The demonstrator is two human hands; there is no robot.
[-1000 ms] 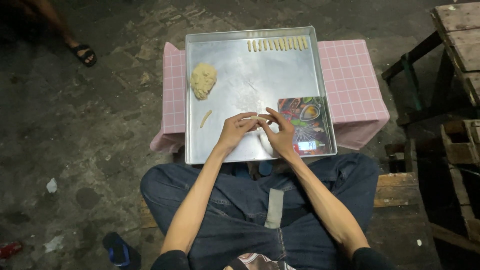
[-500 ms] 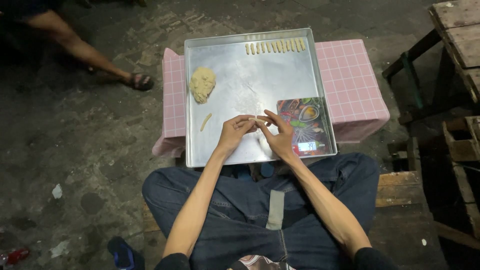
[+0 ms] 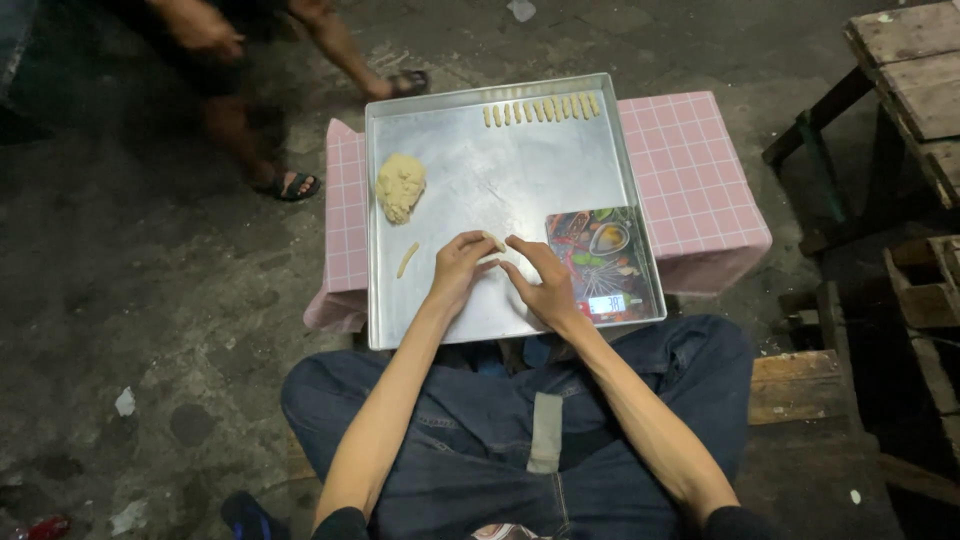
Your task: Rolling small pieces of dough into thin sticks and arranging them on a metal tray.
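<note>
A large metal tray [image 3: 500, 170] rests on a low table with a pink checked cloth [image 3: 690, 170]. My left hand [image 3: 458, 268] and my right hand [image 3: 540, 280] meet over the tray's near middle, pinching a small piece of pale dough [image 3: 493, 241] between their fingertips. A lump of dough [image 3: 400, 187] lies at the tray's left. One short dough stick [image 3: 407, 260] lies near my left hand. A row of several dough sticks [image 3: 541, 109] lines the far edge. A small kitchen scale [image 3: 598, 262] with a colourful top sits at the tray's near right corner.
Another person's legs in sandals [image 3: 296, 185] stand on the concrete floor at the far left. Wooden crates and a bench [image 3: 915, 90] stand at the right. I sit on a wooden plank [image 3: 795, 385] with my knees under the tray.
My hands stay together on the dough piece, fingers shifting slightly. The other person has walked further into view at the upper left.
</note>
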